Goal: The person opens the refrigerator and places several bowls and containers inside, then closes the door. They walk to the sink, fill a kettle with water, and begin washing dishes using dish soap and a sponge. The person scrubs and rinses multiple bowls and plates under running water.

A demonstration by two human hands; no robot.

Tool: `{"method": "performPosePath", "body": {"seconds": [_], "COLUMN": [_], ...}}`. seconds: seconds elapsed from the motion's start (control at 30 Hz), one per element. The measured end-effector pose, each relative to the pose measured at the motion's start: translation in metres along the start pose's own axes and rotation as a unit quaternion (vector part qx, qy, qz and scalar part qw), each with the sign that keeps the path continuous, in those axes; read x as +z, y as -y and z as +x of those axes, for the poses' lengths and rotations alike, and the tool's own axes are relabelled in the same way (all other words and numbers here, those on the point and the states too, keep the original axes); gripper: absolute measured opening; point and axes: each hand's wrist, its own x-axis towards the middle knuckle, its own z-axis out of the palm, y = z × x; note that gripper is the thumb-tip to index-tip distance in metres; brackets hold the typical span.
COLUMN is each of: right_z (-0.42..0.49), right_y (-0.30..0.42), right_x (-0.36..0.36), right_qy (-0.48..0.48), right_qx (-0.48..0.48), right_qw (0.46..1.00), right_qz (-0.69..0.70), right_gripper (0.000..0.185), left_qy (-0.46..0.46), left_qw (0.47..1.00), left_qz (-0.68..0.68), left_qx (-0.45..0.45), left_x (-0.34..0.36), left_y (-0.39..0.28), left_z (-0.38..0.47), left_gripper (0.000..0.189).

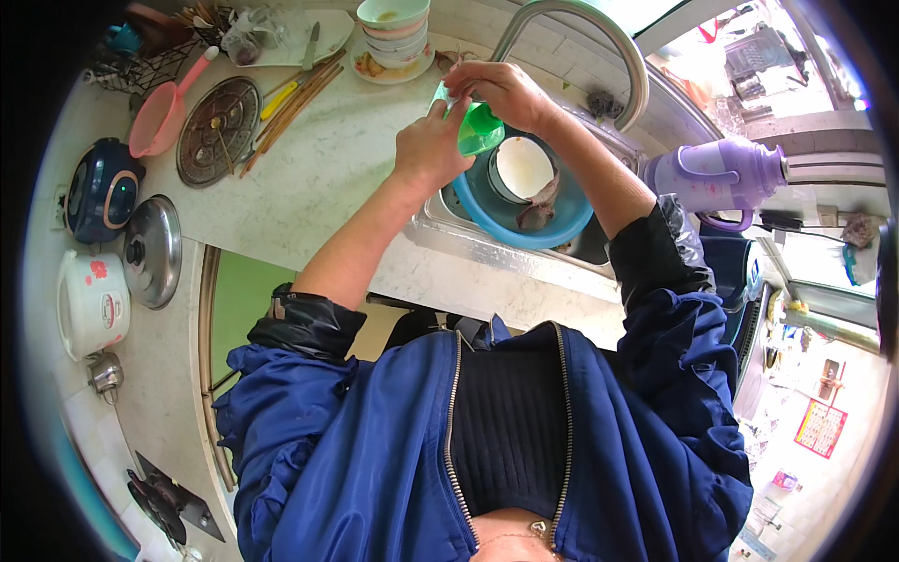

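Observation:
My left hand [430, 146] is wrapped around a clear plastic bottle of green liquid [483, 131], likely dish soap. The bottle is tilted, its broad end over the sink side. My right hand [507, 93] has its fingers bent and pinched at the bottle's upper end, which the fingers mostly hide. Below the hands, a blue plastic basin [472, 219] sits in the steel sink [456, 246]. Inside the basin is a white bowl [521, 168], and a wet brownish cloth [541, 207] hangs over its edge.
Stacked bowls [397, 42] on a plate stand behind my left hand. Left are chopsticks [291, 116], a yellow-handled knife [279, 100], a round metal rack [219, 132] and a pink strainer [156, 123]. A curved faucet [635, 63] arches over the sink; a purple thermos [713, 174] stands right.

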Motion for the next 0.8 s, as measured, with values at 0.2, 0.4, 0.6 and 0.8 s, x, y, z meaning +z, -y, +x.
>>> {"method": "performPosePath", "body": {"seconds": [0.2, 0.4, 0.6, 0.8], "right_z": [-0.006, -0.012, -0.025, -0.008], "right_y": [-0.006, -0.034, -0.047, -0.036], "right_x": [-0.021, 0.013, 0.05, 0.02], "right_qy": [0.034, -0.036, -0.23, -0.228], "right_qx": [0.044, 0.005, 0.125, 0.159], "right_qw": [0.991, 0.997, 0.905, 0.96], "right_qz": [0.125, 0.064, 0.336, -0.037], "right_gripper": [0.04, 0.038, 0.029, 0.019], "left_qy": [0.036, 0.073, 0.075, 0.001], "left_qw": [0.997, 0.996, 0.995, 0.979], "left_qz": [0.069, 0.033, -0.058, -0.203], "left_qx": [0.03, 0.041, 0.022, 0.034], "left_x": [-0.012, -0.005, -0.008, 0.001], "left_y": [0.001, 0.018, 0.039, 0.049], "left_z": [0.013, 0.001, -0.015, -0.014], "left_gripper": [0.061, 0.057, 0.058, 0.076]}}
